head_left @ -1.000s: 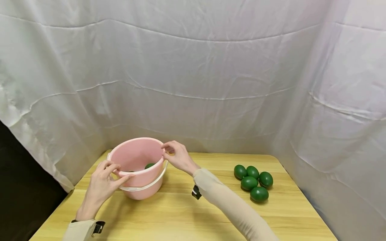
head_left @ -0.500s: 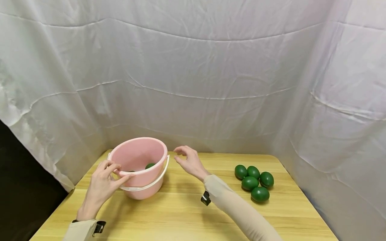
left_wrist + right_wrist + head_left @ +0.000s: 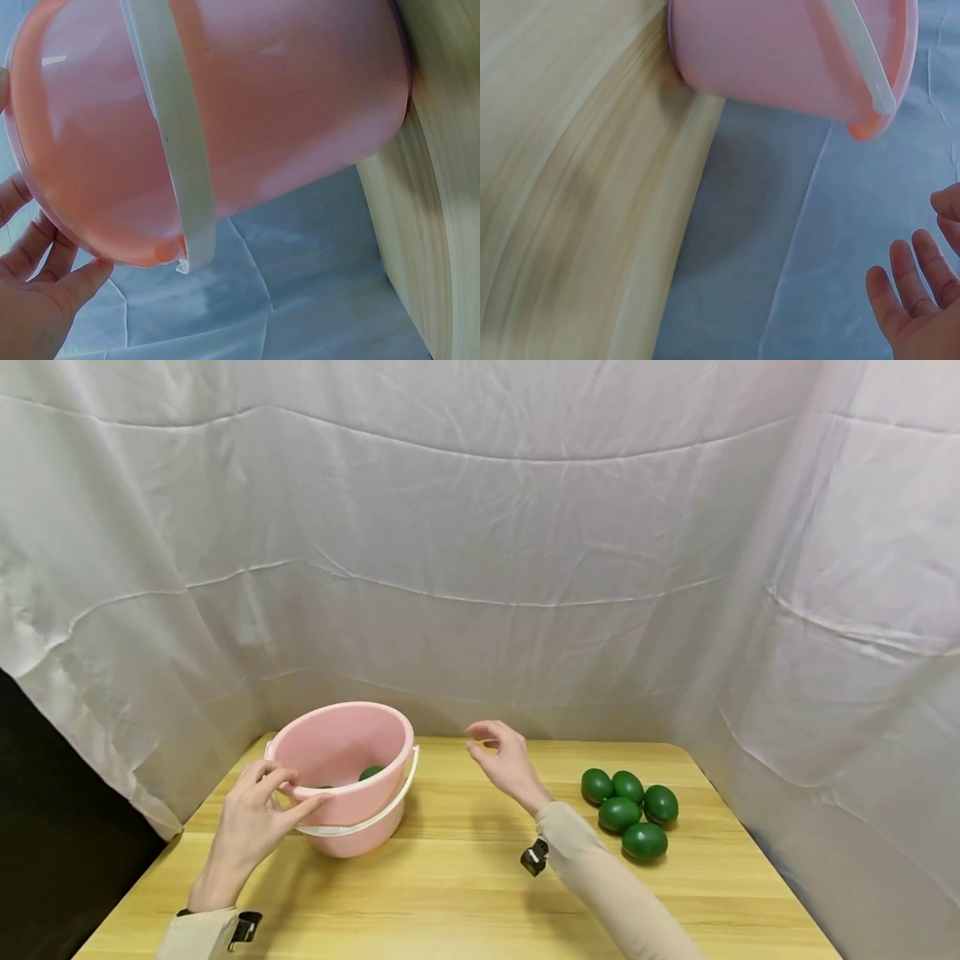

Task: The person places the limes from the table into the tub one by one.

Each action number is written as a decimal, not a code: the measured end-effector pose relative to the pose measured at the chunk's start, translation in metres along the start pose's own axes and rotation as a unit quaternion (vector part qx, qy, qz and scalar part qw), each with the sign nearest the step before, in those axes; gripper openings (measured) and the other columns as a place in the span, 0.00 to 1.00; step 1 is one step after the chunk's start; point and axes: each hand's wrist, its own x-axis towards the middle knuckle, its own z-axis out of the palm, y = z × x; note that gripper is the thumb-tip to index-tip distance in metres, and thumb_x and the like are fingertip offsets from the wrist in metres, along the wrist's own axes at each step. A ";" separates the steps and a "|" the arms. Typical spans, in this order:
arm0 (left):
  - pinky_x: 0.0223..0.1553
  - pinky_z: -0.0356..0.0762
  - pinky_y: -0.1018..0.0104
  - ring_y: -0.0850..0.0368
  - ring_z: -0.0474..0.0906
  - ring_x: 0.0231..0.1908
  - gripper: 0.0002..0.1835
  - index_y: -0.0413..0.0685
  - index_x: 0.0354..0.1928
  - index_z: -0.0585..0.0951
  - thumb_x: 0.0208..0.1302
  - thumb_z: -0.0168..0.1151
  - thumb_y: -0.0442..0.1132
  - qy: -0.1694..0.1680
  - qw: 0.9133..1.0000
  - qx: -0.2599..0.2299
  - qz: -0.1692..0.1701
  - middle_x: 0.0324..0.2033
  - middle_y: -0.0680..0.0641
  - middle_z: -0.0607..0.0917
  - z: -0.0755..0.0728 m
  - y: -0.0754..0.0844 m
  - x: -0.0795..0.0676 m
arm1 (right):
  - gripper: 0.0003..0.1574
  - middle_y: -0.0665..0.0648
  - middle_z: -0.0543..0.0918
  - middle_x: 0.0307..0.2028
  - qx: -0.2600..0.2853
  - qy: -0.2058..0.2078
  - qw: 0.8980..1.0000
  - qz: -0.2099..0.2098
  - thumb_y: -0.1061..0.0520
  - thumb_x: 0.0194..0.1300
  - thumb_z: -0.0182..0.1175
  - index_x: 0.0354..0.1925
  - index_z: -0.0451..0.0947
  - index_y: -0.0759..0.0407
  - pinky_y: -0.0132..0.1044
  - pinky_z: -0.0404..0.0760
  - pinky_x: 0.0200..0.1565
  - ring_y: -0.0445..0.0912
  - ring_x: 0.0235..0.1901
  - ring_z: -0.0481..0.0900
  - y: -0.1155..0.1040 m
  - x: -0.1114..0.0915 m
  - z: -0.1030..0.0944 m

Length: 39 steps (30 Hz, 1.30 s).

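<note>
A pink bucket (image 3: 337, 806) stands at the left of the table, its white handle (image 3: 408, 785) hanging down around the front. Inside lies a dark green oval fruit (image 3: 371, 772); a sliver of another shows near the front rim. My left hand (image 3: 243, 822) holds the bucket's near-left rim between thumb and fingers, which the left wrist view also shows. To the right of the bucket, my right hand (image 3: 508, 767) is in the air with loosely bent fingers and nothing in them. In the right wrist view, its fingers (image 3: 907, 277) are apart from the bucket.
Several dark green oval fruits (image 3: 619, 815) lie in a cluster on the right side of the wooden table (image 3: 450, 877). A pale cloth curtain (image 3: 487, 568) encloses the back and sides. At the far left is a dark area.
My right hand has let go of the bucket's right rim and moved to the right. My left hand has stayed at the near-left rim, and the bucket stands in place.
</note>
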 end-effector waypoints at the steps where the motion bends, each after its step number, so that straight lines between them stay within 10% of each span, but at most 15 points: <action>1: 0.25 0.70 0.76 0.64 0.66 0.33 0.22 0.46 0.27 0.80 0.29 0.85 0.38 0.000 1.000 -0.001 -0.001 0.33 0.48 0.76 0.000 0.000 0.000 | 0.13 0.55 0.85 0.45 0.001 0.004 1.000 0.002 0.61 0.62 0.66 0.46 0.82 0.56 0.48 0.82 0.51 0.50 0.48 0.82 0.002 -0.001 -0.003; 39: 0.24 0.70 0.78 0.64 0.67 0.31 0.21 0.46 0.27 0.80 0.29 0.84 0.35 -0.001 1.000 -0.005 0.008 0.33 0.48 0.76 -0.005 -0.003 -0.003 | 0.17 0.64 0.82 0.53 -0.108 0.035 0.977 0.179 0.56 0.69 0.60 0.54 0.79 0.60 0.54 0.77 0.57 0.57 0.54 0.79 0.070 -0.043 -0.164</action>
